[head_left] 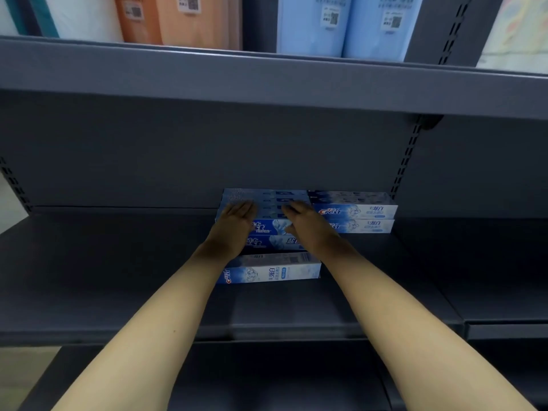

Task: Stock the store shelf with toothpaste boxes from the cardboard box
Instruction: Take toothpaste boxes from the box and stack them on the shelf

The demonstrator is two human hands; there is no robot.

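Both of your arms reach deep into the dark grey shelf (118, 262); your left hand (237, 222) lies flat, fingers straight, on the top of the blue stack (267, 197) of toothpaste boxes at the back of the shelf, just past centre toward twelve o'clock; your right hand (305, 225) rests on the same stack beside it, fingers extended and loosely spread, gripping nothing. Touching that stack at its three o'clock side stands a white stack (355, 210) of Crest boxes (two front faces show, one above the other), set against the back panel (178, 158); a single white box (272, 269) lies on the shelf at six o'clock from the blue stack, close in front of it, between your forearms, its long face toward you. On the upper shelf (267, 75), at twelve o'clock, stand orange packs (178, 22) and pale blue packs (341, 25) with small labels.
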